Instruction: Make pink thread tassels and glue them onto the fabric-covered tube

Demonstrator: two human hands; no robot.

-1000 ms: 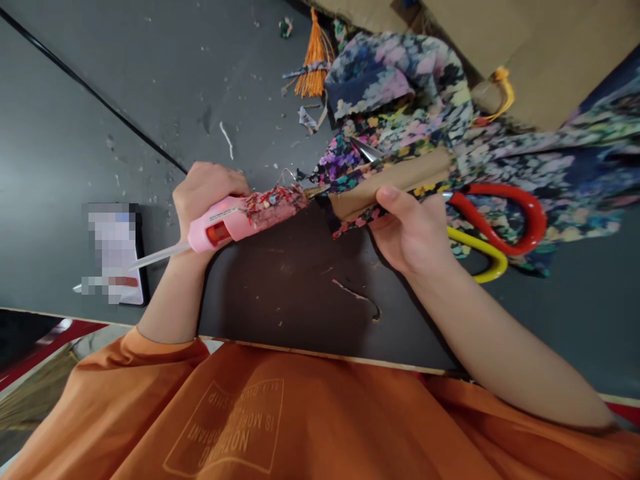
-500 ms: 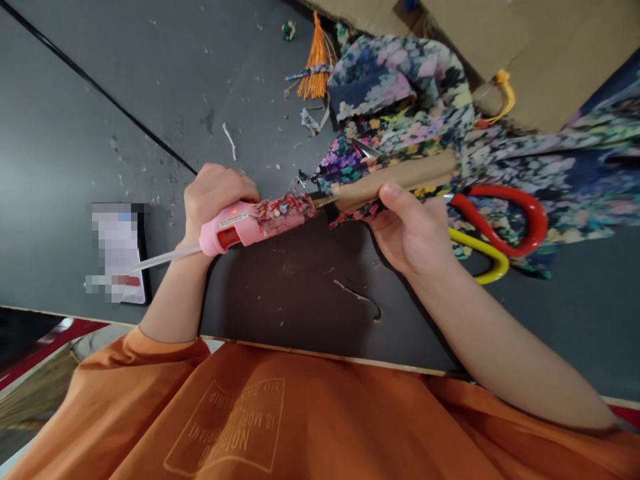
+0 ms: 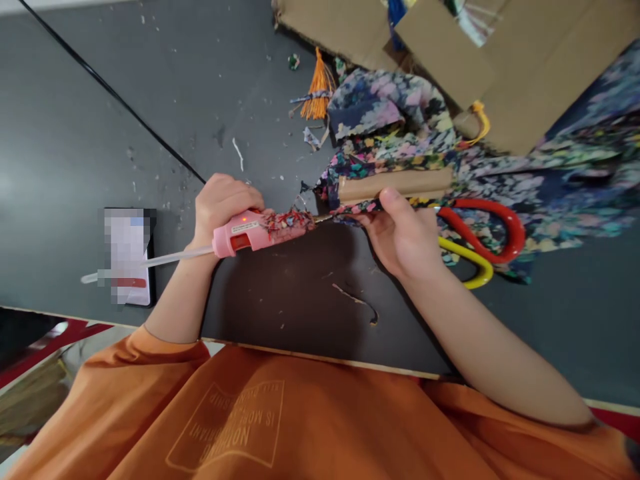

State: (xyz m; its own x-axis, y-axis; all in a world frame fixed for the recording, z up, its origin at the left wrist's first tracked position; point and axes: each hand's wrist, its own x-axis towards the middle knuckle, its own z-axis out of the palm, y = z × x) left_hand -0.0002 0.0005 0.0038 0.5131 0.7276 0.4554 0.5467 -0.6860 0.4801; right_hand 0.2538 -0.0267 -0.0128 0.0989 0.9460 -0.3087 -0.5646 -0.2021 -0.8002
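Glue gun (image 3: 250, 233) sits at the near edge of the brown strip (image 3: 395, 183)

Over the last second the nozzle (image 3: 323, 218) has shifted from the left end of the brown strip to just off its near left corner, by the margin of the dark floral cloth (image 3: 345, 163) beneath. The strip lies more level across the view, and less of the cloth's near margin shows. For the work in hand, this probably means attention has passed from the strip's end to that margin. Whether the nozzle touches the cloth cannot be told, and no fresh glue can be made out.

The left hand (image 3: 225, 203) has a closed grip around the gun's handle, which is mostly hidden; a small light glows on the body. A clear glue stick (image 3: 190, 254) pokes out behind, passing over the phone (image 3: 133, 257) at the left. The right hand (image 3: 413, 240) keeps a narrow grip, thumb on the near edge of the strip and fingers under the cloth.

Scissors (image 3: 515, 233) lie at the right, handles emerging from behind the right hand; their blades are hidden now. On the far side of the worktop (image 3: 280, 280) are bunched floral fabric (image 3: 390, 97), an orange tassel (image 3: 317, 87) and cardboard (image 3: 333, 27).
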